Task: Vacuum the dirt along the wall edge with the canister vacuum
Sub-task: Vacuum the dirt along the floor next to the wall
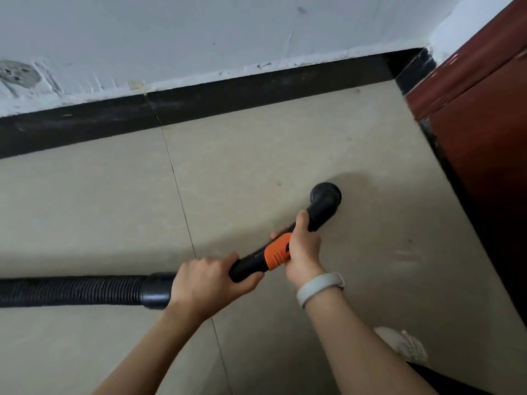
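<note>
While the left hand (209, 283) gripped the black handle tube (248, 265) just ahead of the ribbed hose (71, 290), the right hand (302, 246) curled round the same tube beside its orange collar (276, 253). The round nozzle (326, 195) pointed down at the beige floor tiles (256, 155), well short of the black skirting board (228, 92) under the white wall (199, 32). A pale wristband (319, 287) sat on the right wrist; a red-brown cabinet (482, 124) stood at right.
</note>
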Demonstrator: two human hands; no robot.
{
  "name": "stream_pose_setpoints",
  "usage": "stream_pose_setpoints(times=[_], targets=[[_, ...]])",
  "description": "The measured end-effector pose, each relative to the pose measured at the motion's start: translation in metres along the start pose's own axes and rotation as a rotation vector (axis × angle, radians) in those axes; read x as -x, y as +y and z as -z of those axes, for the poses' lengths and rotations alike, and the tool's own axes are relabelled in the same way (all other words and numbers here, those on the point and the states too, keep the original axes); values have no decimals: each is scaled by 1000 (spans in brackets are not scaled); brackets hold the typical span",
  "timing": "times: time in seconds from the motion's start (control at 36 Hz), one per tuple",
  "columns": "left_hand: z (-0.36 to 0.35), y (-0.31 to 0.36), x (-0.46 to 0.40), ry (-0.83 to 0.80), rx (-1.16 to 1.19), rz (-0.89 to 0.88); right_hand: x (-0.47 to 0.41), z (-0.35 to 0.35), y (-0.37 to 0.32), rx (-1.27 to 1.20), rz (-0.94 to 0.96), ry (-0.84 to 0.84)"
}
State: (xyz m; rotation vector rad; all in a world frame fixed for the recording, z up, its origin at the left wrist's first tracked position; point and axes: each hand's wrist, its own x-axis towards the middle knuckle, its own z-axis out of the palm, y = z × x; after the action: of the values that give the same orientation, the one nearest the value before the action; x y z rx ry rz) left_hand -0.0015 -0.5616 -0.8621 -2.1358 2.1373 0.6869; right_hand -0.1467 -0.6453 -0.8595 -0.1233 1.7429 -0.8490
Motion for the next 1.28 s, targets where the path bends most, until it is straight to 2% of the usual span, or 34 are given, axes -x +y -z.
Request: stream_pose_setpoints(times=[0.14, 0.19, 0.42, 0.53, 0.61, 0.69, 0.81, 0.94, 1.11, 1.28], targets=[[17, -13, -17, 71, 94, 150, -4, -43, -25, 22, -28, -204], [22, -13, -24, 76, 99, 154, -6, -47, -32, 2, -38, -229], [3, 19, -3, -35, -12, -94, 2, 33, -3, -70, -18, 1], [-6, 25, 12, 1, 1, -180, 12, 58, 12, -153, -6, 40], [-7, 27, 20, -47, -26, -219, 17, 71, 24, -210, -55, 68], [-11, 24, 24, -100, -48, -172, 18, 69, 26, -199, -77, 48], [-7, 24, 17, -57, -1, -70, 11, 46, 10, -126, -49, -31], [-3, 35, -1, -49, -1, -89, 0, 52, -8, -118, -68, -72], [-18, 60, 5, -86, -20, -188, -6, 86, 0, -164, -77, 42], [-11, 40, -3, 34, 72, -28, -7, 43, -24, -46, -40, -74]])
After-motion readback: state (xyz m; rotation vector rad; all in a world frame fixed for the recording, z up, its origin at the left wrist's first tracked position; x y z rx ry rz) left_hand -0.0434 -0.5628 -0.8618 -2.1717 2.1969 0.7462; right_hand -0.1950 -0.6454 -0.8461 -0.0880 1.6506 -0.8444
